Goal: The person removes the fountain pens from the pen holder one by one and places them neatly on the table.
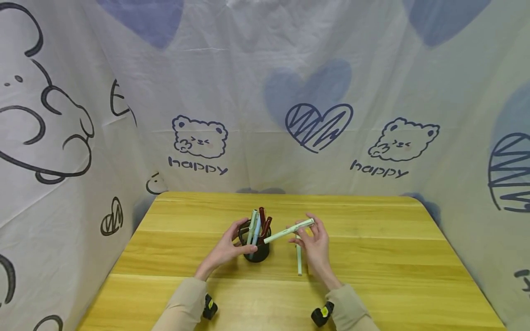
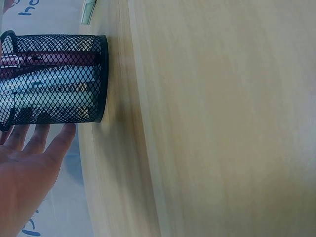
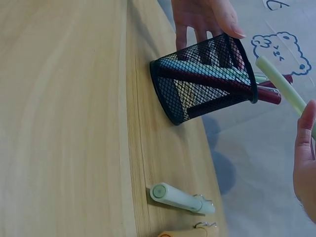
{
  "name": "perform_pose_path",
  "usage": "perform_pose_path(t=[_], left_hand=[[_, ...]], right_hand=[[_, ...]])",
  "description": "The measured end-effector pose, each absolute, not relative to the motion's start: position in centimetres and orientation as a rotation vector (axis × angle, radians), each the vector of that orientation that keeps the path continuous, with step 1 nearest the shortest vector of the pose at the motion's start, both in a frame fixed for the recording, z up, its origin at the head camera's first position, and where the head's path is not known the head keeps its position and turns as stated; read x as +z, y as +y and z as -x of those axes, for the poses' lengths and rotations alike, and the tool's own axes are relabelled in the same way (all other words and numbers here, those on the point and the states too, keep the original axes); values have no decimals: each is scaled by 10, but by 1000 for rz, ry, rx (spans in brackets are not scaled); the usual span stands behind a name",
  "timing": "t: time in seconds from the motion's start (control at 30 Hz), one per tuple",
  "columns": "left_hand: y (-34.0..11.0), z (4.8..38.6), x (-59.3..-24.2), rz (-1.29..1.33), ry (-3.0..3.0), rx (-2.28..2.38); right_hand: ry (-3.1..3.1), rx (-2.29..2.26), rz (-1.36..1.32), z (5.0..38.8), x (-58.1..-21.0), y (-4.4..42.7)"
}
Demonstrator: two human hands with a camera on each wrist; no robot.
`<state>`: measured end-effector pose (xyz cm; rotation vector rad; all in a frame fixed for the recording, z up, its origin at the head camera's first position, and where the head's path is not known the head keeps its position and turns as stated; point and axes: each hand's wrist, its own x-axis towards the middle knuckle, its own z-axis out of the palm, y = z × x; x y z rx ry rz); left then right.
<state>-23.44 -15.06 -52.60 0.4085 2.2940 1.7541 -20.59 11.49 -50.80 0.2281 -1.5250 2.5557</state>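
A black mesh pen holder [image 1: 257, 255] stands upright on the table. My left hand [image 1: 227, 247] holds it from the left, thumb along the near side and fingers behind. Inside are a pale green pen [image 1: 250, 228], a light blue pen [image 1: 257, 228] and dark red pens [image 1: 267, 226]. My right hand [image 1: 318, 246] pinches another pale green pen [image 1: 285, 233] by one end; its other end points at the holder's rim from the right. Below that hand, a pale green pen [image 3: 180, 199] and an orange-yellow pen [image 3: 190, 233] lie on the table.
The wooden table [image 1: 397, 276] reaches back to a white printed cloth [image 1: 256, 156], which also hangs at both sides. Black wrist cameras sit below the left sleeve [image 1: 186, 299] and the right sleeve [image 1: 351, 305].
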Motion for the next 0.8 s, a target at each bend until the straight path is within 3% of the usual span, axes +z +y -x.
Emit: perform_pose_path(t=[0.8], left_hand=[[-151, 234, -525, -407, 2268, 1770]], right_hand=[[-1607, 2493, -115, 203, -512, 147]])
